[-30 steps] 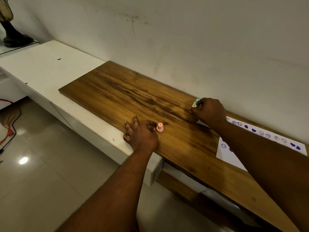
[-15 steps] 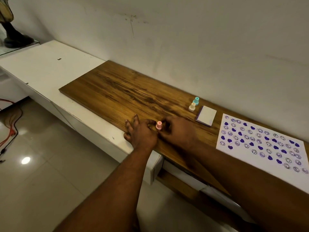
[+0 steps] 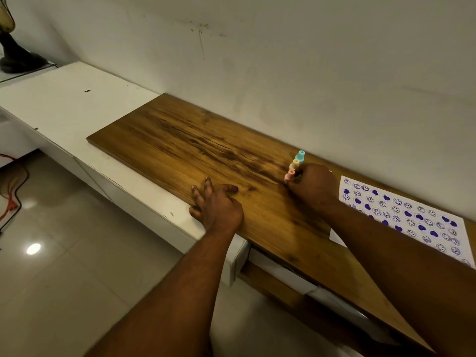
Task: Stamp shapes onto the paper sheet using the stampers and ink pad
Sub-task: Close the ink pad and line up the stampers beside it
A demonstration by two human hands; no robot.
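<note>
The left hand [image 3: 219, 206] lies flat on the near edge of the wooden table [image 3: 180, 148], palm down, fingers spread and holding nothing. Further right, the right hand [image 3: 313, 185] is curled with its fingertips closed on the pink stamper [image 3: 289, 175], which stands upright on the wood — the knuckles hide how many fingers are on it. That stamper forms the near end of a short row: just behind it stands a cream stamper [image 3: 294, 164], and behind that a teal stamper [image 3: 300, 155], the three close together and running toward the wall [image 3: 283, 60]. Whether they touch one another cannot be told.

To the right of the right hand lies the white paper sheet [image 3: 401, 215], flat on the table and covered with rows of purple prints — solid hearts mixed with outlined smiley faces. The right forearm crosses over its near left corner. The ink pad is not visible; the right hand covers the spot between the stampers and the sheet.

The wooden top rests on a white cabinet [image 3: 64, 104] that extends to the left, with a tiled floor [image 3: 64, 279] below.
</note>
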